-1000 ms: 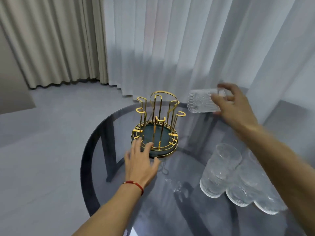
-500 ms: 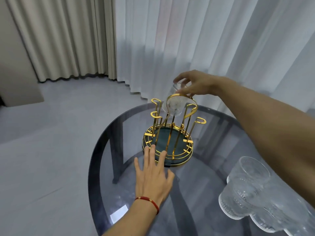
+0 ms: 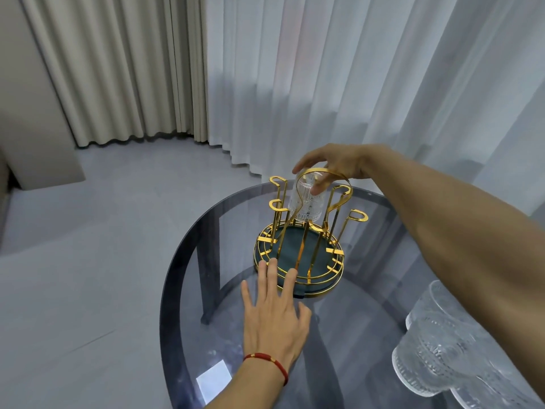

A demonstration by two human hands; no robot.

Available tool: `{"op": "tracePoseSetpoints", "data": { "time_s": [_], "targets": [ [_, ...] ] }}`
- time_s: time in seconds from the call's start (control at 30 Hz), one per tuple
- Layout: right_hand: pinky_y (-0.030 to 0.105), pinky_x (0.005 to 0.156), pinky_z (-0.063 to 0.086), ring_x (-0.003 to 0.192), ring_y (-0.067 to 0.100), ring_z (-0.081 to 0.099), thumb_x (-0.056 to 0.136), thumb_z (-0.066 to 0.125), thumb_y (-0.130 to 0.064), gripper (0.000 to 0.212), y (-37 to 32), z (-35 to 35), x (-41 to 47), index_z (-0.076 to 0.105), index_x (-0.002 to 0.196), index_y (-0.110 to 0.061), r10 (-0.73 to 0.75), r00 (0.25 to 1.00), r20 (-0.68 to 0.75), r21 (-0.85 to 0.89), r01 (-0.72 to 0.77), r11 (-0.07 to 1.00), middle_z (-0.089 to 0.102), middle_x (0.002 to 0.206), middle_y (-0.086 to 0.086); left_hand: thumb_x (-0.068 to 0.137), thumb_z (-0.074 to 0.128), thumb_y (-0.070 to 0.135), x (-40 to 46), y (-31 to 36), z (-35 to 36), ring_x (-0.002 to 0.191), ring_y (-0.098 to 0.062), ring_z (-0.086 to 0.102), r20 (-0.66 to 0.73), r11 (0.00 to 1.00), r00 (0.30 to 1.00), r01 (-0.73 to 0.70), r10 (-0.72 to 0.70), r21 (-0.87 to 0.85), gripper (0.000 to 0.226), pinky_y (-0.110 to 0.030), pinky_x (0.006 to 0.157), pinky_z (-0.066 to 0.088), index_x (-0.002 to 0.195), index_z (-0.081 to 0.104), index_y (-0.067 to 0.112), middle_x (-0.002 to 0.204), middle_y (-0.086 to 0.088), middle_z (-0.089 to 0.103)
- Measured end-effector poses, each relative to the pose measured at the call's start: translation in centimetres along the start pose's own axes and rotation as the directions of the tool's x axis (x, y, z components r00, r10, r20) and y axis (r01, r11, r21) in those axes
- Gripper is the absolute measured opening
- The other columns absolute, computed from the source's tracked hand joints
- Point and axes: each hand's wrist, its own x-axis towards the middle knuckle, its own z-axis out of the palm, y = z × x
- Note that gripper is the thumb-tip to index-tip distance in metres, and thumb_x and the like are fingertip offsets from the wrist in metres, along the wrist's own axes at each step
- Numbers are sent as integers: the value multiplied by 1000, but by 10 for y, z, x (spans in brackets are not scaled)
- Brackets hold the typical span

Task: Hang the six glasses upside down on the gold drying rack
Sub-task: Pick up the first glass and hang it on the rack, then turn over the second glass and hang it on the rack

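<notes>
The gold drying rack (image 3: 298, 255) with a dark green base stands on the round glass table (image 3: 182, 261). My right hand (image 3: 333, 166) reaches over the rack's far side and grips a ribbed clear glass (image 3: 306, 202), held upside down among the far prongs behind the gold handle loop. My left hand (image 3: 274, 317) lies flat on the table with its fingers spread, fingertips touching the rack's near rim. More ribbed glasses (image 3: 442, 346) lie clustered at the table's right front, partly hidden by my right forearm.
White sheer curtains (image 3: 354, 84) hang close behind the table, with beige curtains (image 3: 118, 69) to the left. The grey floor (image 3: 88, 261) lies left of the table. Dark table legs show through the glass top.
My right hand carried the glass from the right over the rack, turned it upside down and lowered it among the far prongs. My left hand stayed against the rack's rim.
</notes>
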Motion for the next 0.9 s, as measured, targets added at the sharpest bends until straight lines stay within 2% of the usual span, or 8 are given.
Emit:
{"op": "tracePoseSetpoints", "data": {
  "time_s": [0.07,0.23,0.33,0.43,0.53,0.67,0.8,0.9],
  "targets": [
    [25,83,50,127,29,50,80,85,-6,60,-1,1,1,65,133,-28,-11,1000,11,-22,12,1000,55,139,-2,86,34,49,0,0,-1,149,-33,17,8,1000,1000,2,-2,0,60,-66,112,23,142,44,29,159,-14,33],
    [41,107,40,141,28,41,87,79,-7,61,-3,-1,1,61,141,-29,-13,999,45,-46,15,999,51,152,-2,85,35,49,1,0,-1,147,-34,24,14,1000,1000,7,-7,6,60,-66,110,29,139,48,28,156,-15,39],
    [42,111,42,147,28,38,93,73,-6,62,-4,-2,-7,56,147,-28,10,999,46,61,-13,998,46,159,0,85,34,49,2,0,-1,147,-34,23,10,1000,1000,4,-4,5,59,-65,111,27,140,47,29,156,-14,38],
    [44,109,49,139,29,49,98,66,-5,52,1,-4,-25,57,145,-26,45,988,-149,229,-10,973,51,154,7,88,31,49,1,-1,1,151,-30,9,-10,1000,1000,-6,6,16,60,-62,116,15,145,39,31,162,-12,26],
    [41,100,57,118,25,65,99,63,-7,38,3,-2,-61,66,134,-21,96,916,-388,355,52,934,64,135,10,92,31,48,0,-1,-2,152,-27,-4,10,1000,1000,-16,16,14,60,-61,119,8,149,28,33,166,-9,12],
    [35,92,60,101,19,73,96,62,-11,26,0,26,-133,75,116,-18,94,779,-620,297,122,947,78,107,2,95,33,45,-2,2,-11,151,-24,-12,51,999,998,-31,30,20,58,-60,119,8,150,17,33,166,-6,0],
    [25,86,56,88,8,72,91,64,-15,22,7,83,-216,78,107,-22,136,665,-735,167,-17,986,77,93,-7,95,41,42,-6,6,-16,151,-27,-3,55,1000,998,-22,23,-19,60,-58,118,10,150,22,29,165,-9,2],
    [33,91,55,95,13,69,91,64,-23,23,19,133,-269,74,111,-23,238,651,-721,111,-231,967,74,101,-5,90,55,38,-10,18,-28,147,-32,18,83,997,996,33,-27,-72,64,-59,115,18,147,28,25,162,-15,5]
  ]
}}
